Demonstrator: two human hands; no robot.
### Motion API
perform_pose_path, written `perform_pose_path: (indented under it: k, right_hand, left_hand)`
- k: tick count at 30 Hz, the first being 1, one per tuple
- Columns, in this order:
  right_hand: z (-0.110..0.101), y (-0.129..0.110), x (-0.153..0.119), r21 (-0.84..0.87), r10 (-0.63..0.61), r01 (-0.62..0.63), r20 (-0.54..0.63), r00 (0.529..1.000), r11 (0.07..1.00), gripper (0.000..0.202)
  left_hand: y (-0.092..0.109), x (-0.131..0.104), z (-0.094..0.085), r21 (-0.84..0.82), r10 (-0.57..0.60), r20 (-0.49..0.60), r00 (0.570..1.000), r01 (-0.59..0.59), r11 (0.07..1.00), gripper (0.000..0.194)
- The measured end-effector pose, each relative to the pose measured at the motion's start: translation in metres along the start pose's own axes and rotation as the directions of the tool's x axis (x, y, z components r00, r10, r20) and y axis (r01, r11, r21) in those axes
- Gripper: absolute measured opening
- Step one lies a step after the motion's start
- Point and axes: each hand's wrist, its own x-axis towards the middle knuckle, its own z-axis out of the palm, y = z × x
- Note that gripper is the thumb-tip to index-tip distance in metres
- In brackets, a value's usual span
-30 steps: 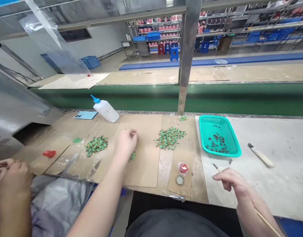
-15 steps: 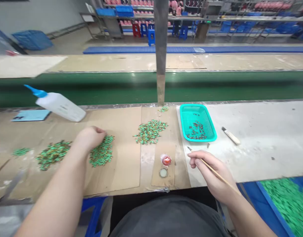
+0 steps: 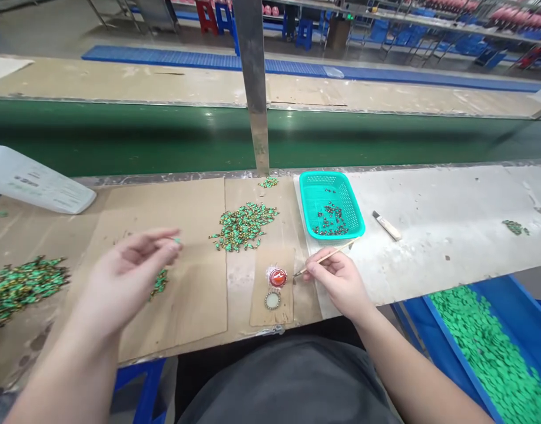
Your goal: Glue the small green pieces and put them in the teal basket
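Observation:
Between the thumb and fingers of my left hand (image 3: 129, 271) is a small green piece (image 3: 177, 240), too small to make out its kind. Below that hand, a pile of small green pieces (image 3: 159, 284) is mostly hidden. My right hand (image 3: 338, 280) grips a thin wooden paintbrush (image 3: 338, 248), its dark tip pointing left, just beside a small round cap of red paint (image 3: 278, 277). A second round cap with pale contents (image 3: 272, 301) sits right below the red one on a cardboard strip (image 3: 261, 315).
Green-and-gold pieces lie in heaps at centre (image 3: 244, 227) and far left (image 3: 25, 288). A teal basket (image 3: 356, 221) holds small dark pieces. A flat brush (image 3: 387, 226) lies right of it; a white bottle (image 3: 40, 182) is at left. A metal post (image 3: 255, 88) rises behind. A blue bin (image 3: 455, 347) stands lower right.
My left hand has lifted off the pile with a small green piece. My right hand has brought the paintbrush tip down and left, near the red paint. The view has shifted right.

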Motion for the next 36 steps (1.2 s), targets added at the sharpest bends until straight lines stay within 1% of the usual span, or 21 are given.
perform_pose_path:
  k: [2, 5, 7, 9, 12, 17, 20, 23, 25, 27, 29, 32, 36]
  right_hand:
    - [0.006, 0.005, 0.003, 0.029, 0.04, -0.04, 0.0, 0.999, 0.999, 0.054]
    - [0.012, 0.009, 0.005, 0.05, 0.089, -0.089, 0.001, 0.996, 0.995, 0.055]
    - [0.013, 0.011, 0.005, 0.051, 0.112, -0.112, 0.003, 0.994, 0.992, 0.053]
    - [0.012, 0.011, 0.004, 0.047, 0.127, -0.127, 0.004, 0.992, 0.991, 0.052]
    - [0.01, 0.009, 0.001, 0.036, 0.14, -0.14, 0.005, 0.99, 0.99, 0.046]
    - [0.008, 0.003, -0.002, 0.022, 0.154, -0.155, 0.037, 0.987, 0.988, 0.037]
    - [0.007, 0.001, -0.001, 0.027, 0.146, -0.148, 0.062, 0.987, 0.989, 0.033]
    - [0.005, -0.004, -0.003, 0.047, 0.116, -0.12, 0.08, 0.99, 0.992, 0.032]
    - [0.004, -0.012, -0.006, 0.068, 0.088, -0.095, 0.093, 0.992, 0.993, 0.031]
    - [0.005, -0.024, -0.012, 0.104, 0.048, -0.061, 0.124, 0.991, 0.993, 0.028]
    - [0.007, -0.038, -0.019, 0.166, -0.005, -0.025, 0.176, 0.984, 0.986, 0.021]
    - [0.014, -0.057, -0.03, 0.261, -0.055, -0.01, 0.243, 0.968, 0.965, 0.012]
    - [0.021, -0.068, -0.038, 0.305, -0.044, -0.043, 0.272, 0.961, 0.951, 0.014]
  left_hand:
    - [0.0, -0.03, 0.016, -0.147, -0.032, 0.142, 0.989, 0.053, 0.988, 0.043]
    - [-0.004, -0.068, 0.039, -0.274, -0.063, 0.3, 0.952, 0.149, 0.95, 0.042]
    - [-0.007, -0.085, 0.048, -0.327, -0.079, 0.37, 0.926, 0.21, 0.921, 0.041]
    - [-0.009, -0.095, 0.052, -0.377, -0.082, 0.417, 0.905, 0.255, 0.89, 0.038]
    - [-0.009, -0.103, 0.054, -0.442, -0.074, 0.483, 0.872, 0.316, 0.84, 0.037]
    - [-0.004, -0.112, 0.06, -0.478, -0.101, 0.571, 0.815, 0.43, 0.766, 0.046]
    - [-0.001, -0.115, 0.064, -0.49, -0.126, 0.585, 0.801, 0.473, 0.732, 0.049]
    - [0.004, -0.118, 0.065, -0.502, -0.136, 0.595, 0.792, 0.498, 0.707, 0.048]
    - [0.009, -0.12, 0.064, -0.51, -0.137, 0.602, 0.787, 0.511, 0.692, 0.045]
    - [0.014, -0.123, 0.063, -0.537, -0.13, 0.613, 0.779, 0.532, 0.655, 0.041]
    - [0.019, -0.125, 0.062, -0.573, -0.099, 0.637, 0.765, 0.555, 0.602, 0.04]
    - [0.022, -0.127, 0.062, -0.62, -0.004, 0.675, 0.738, 0.57, 0.54, 0.036]
    - [0.02, -0.128, 0.062, -0.662, 0.119, 0.696, 0.708, 0.567, 0.49, 0.03]
